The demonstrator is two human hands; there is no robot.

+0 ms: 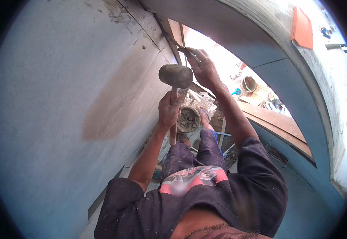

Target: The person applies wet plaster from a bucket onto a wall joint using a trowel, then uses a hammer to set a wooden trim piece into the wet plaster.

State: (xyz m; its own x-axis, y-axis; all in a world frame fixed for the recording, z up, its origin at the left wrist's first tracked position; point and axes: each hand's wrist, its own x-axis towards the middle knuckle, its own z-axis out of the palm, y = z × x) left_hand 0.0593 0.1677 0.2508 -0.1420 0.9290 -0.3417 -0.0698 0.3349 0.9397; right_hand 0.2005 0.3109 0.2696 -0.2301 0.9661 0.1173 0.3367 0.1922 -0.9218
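My left hand (169, 110) is wrapped round the wooden handle of a rubber mallet (176, 76), its dark, dusty head raised in front of the wall. Higher up and to the right, my right hand (205, 72) grips a narrow, mortar-smeared tool (181, 47), possibly a trowel; its exact kind is unclear. The tool's far end reaches the edge of the large pale wall panels (62, 75), beside the window opening. A damp brownish patch (109, 107) marks the panels left of the mallet. Below my hands, a bucket (189, 120) of grey mortar stands near my feet.
A curved wall (321, 103) arches along the right, with an orange slab (302, 28) on its ledge. Through the opening, a dark bucket (248, 84), a blue scoop (236, 91) and wooden boards (275, 119) show. Rubble and strips lie round my feet.
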